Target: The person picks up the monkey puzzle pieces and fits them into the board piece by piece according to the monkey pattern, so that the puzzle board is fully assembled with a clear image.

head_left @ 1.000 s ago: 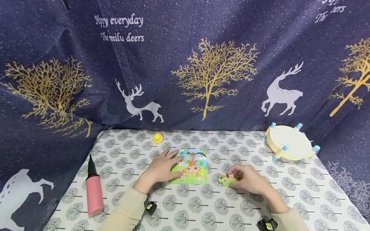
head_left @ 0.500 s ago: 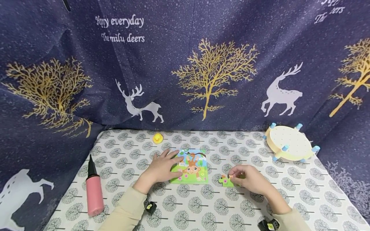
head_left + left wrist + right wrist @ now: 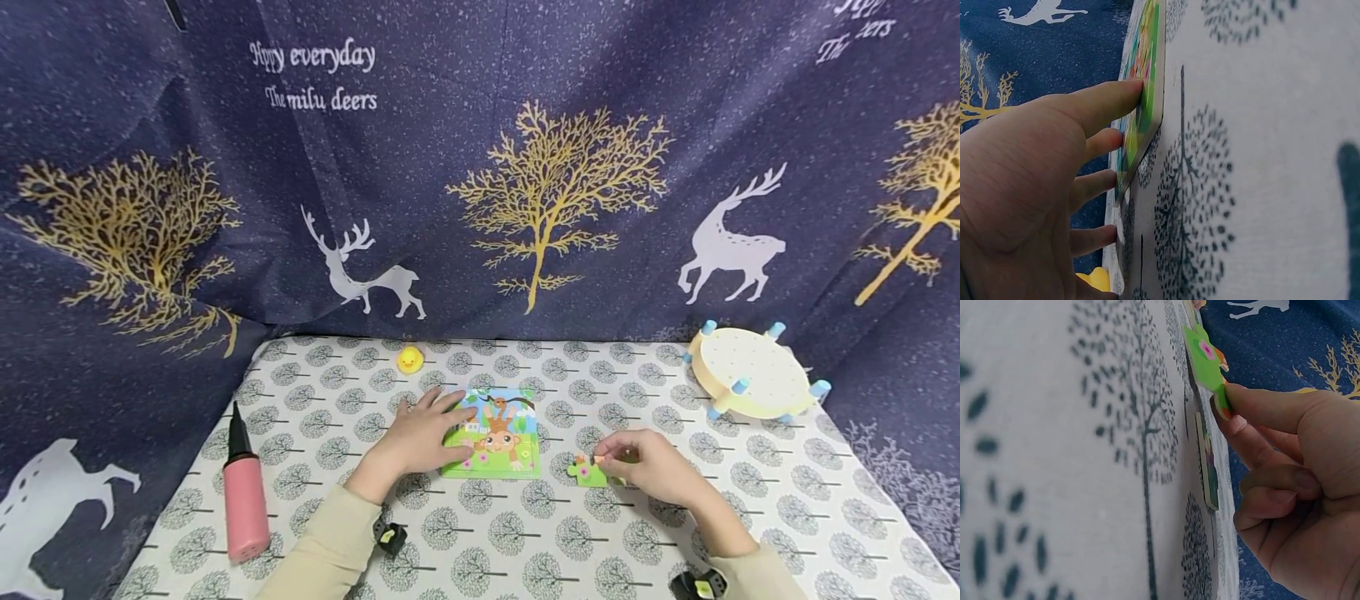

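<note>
My left hand (image 3: 417,437) lies with spread, nearly straight fingers on the left part of a monkey jigsaw puzzle (image 3: 501,454). In the left wrist view the thumb (image 3: 1119,100) touches the puzzle's top near its edge. To the right of the puzzle, my right hand (image 3: 651,468) pinches a green jigsaw piece (image 3: 1205,359) with a pink flower between thumb and index finger. That piece is tilted and lifted off the cloth in the right wrist view. Another jigsaw piece (image 3: 1209,469) lies flat below those fingers. The right hand's other fingers are curled.
A yellow rubber duck (image 3: 409,359) sits behind the puzzle. A pink hand pump (image 3: 245,508) with a black nozzle lies at the left. At the back right is an upturned cream stool-like toy (image 3: 753,371) with blue-tipped legs. A dark curtain (image 3: 480,167) hangs behind the table.
The right thumb and fingers have shifted their hold on the green jigsaw piece, moving up towards its top right and showing more of it. The left hand has stayed on the puzzle.
</note>
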`<state>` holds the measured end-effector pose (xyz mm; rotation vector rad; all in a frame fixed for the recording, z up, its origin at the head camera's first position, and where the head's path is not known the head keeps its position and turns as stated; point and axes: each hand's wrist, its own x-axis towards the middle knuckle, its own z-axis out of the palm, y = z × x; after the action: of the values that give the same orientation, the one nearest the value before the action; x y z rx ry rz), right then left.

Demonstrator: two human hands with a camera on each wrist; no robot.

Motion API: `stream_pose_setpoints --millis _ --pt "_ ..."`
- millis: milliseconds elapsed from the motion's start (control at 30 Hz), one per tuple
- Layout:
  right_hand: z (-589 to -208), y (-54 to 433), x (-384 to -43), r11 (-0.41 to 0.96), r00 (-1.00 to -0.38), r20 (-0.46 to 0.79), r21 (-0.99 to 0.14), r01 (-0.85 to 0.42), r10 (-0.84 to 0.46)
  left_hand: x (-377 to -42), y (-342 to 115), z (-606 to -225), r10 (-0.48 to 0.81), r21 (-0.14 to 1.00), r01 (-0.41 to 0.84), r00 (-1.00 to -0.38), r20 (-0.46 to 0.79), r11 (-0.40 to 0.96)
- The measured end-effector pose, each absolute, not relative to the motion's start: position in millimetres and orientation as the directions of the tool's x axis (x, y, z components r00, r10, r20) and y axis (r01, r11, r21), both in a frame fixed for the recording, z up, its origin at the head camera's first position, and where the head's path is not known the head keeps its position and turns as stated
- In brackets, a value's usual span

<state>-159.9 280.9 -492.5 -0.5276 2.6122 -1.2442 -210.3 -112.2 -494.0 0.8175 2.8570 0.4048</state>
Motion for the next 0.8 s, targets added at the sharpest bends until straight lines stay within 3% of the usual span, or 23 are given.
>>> stream_pose_setpoints --millis 400,800 --pt "-490.8 264.9 -167.7 0.564 -0.932 -0.009 -0.798 -0.211 -0.361 -212.4 -111.4 -495.0 0.537 0.291 0.499 -0.841 -0.063 0.816" --pt "-491.7 217.7 -178.2 0.545 -0.926 -0.007 -0.81 -0.216 -0.377 -211.5 -112.2 -492.7 0.54 0.301 0.5 -0.84 -0.06 0.812"
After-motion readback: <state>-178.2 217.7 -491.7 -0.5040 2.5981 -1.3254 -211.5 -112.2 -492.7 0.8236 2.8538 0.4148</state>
